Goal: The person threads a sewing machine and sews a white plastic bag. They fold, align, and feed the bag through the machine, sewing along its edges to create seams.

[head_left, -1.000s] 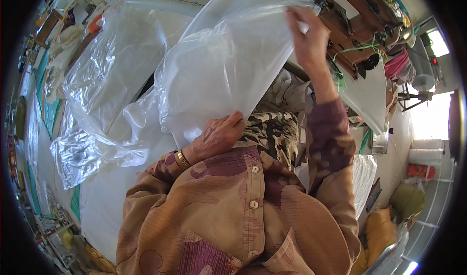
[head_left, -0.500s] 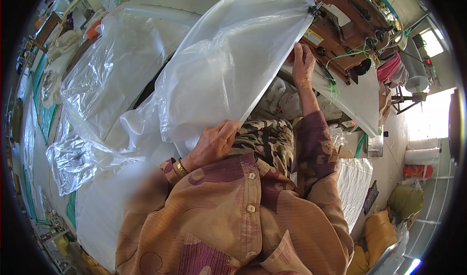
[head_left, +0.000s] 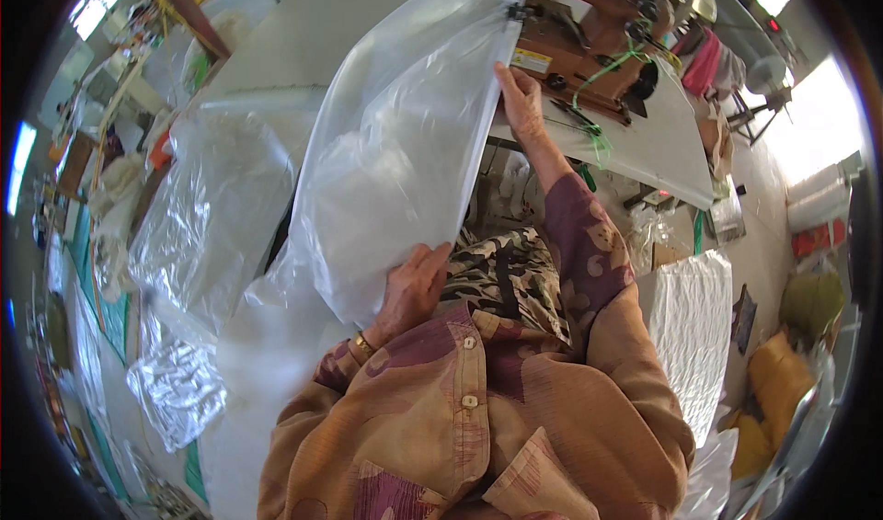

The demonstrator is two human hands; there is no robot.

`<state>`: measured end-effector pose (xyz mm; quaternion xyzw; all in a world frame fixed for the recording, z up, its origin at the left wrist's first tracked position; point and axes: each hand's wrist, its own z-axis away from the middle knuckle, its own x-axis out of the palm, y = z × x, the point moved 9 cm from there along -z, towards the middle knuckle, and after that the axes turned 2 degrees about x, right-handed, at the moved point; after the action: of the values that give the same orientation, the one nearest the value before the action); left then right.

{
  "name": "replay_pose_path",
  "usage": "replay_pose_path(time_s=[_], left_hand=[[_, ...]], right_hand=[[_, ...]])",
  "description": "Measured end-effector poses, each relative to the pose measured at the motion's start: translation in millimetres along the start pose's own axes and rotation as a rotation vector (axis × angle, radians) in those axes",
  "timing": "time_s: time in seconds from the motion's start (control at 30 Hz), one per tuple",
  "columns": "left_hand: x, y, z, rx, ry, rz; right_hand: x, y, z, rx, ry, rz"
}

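The left hand (head_left: 411, 288) is gripping the lower right edge of a translucent plastic sheet (head_left: 395, 171), its fingers curling over the border while its thumb is staying out of view. The right hand (head_left: 521, 104) is pinching the same edge farther up, just below a brown sewing machine (head_left: 589, 83), and the border is running nearly straight between the two hands. The sheet is lying at a slant across the front — its top end is reaching the machine's presser foot (head_left: 522, 11), its lower end is hanging near the camouflage trousers (head_left: 506, 276). A gold-coloured wristband (head_left: 364, 343) is circling the left wrist. Green thread (head_left: 602, 143) is trailing from the machine over the pale worktable (head_left: 658, 166), beside the right forearm. To the left, a crumpled heap of clear film (head_left: 216, 207) is catching the light — glossy and wrinkled.
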<state>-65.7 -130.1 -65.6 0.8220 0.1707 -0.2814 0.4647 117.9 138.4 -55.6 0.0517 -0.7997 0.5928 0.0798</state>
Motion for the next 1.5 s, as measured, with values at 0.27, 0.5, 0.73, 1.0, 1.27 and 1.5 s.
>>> replay_pose_path(time_s=[0.27, 0.5, 0.73, 1.0, 1.27, 1.5], left_hand=[[44.2, 4.6, -28.1, 0.142, -0.192, -0.015], [44.4, 2.8, -68.9, 0.181, -0.161, -0.079], [52.5, 9.0, -141.0, 0.311, -0.19, -0.174], [46.6, -4.5, -210.1, 0.288, -0.075, -0.299], [47.5, -16.8, -271.7, 0.303, 0.046, -0.395], [36.1, -8.1, -258.2, 0.256, 0.138, -0.089]], right_hand=[[-16.5, 10.2, -13.4, 0.003, -0.051, 0.104], [-18.5, -8.1, -7.4, -0.037, -0.021, 0.168], [-26.2, 8.6, -14.6, -0.075, 0.027, 0.186], [-25.4, 0.9, -12.9, -0.082, 0.035, 0.362], [-24.6, 0.9, -10.1, -0.05, 0.161, 0.084], [-29.4, 2.0, -8.6, -0.025, 0.086, -0.009]])
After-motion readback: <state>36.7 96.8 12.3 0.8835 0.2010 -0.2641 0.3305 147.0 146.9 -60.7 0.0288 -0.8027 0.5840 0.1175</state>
